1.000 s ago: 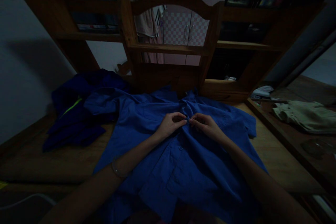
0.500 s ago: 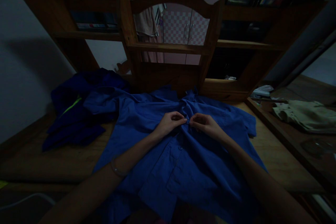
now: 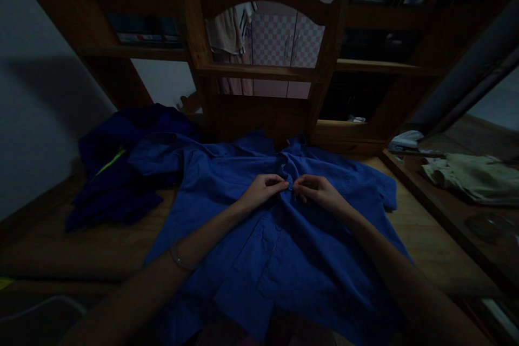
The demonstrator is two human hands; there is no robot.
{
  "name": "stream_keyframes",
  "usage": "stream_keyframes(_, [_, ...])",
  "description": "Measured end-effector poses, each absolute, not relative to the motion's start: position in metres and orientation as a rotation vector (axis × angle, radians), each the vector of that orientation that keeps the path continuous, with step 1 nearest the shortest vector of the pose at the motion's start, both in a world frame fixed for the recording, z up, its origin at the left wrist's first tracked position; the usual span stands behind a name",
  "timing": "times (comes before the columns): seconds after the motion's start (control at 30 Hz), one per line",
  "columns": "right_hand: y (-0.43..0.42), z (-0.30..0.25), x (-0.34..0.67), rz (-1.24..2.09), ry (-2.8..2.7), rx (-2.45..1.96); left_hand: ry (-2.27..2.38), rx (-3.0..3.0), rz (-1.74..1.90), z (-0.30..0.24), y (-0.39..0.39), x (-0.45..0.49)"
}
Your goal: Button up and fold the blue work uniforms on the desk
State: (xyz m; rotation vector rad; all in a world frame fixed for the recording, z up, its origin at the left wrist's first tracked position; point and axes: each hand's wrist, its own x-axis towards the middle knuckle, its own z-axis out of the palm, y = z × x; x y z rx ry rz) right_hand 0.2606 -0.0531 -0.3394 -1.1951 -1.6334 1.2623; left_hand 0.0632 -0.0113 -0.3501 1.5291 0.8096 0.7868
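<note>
Blue shirt [image 3: 312, 248] lies spread on the table [image 3: 133, 248], both hands [image 3: 261, 190] pinching its front.

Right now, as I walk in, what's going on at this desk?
A person's bare left hand and right hand are close together, pinching the front of a blue short-sleeved cloth shirt. The shirt lies spread on a wooden desk, a round button showing below the hands. A dark blue garment with a yellow-green stripe is heaped at the left. The light is dim.
</note>
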Motion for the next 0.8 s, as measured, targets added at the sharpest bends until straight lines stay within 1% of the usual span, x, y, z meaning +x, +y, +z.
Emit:
stream_keyframes(0.23, [-0.0526, -0.3396, 0.2608, 1.306, -1.601, -1.189, 0.794, 1.459, 0.726, -0.3425, -0.0137, 0.0612])
stream_keyframes(0.43, [-0.0529, -0.3403, 0.2608, 1.302, -1.619, -1.166, 0.728, 1.474, 0.737, -0.3471, -0.0106, 0.0597])
stream_keyframes(0.8, [-0.0520, -0.3418, 0.2610, 1.308, -1.617, -1.165, 0.748, 1.481, 0.752, -0.3486, -0.0102, 0.0616])
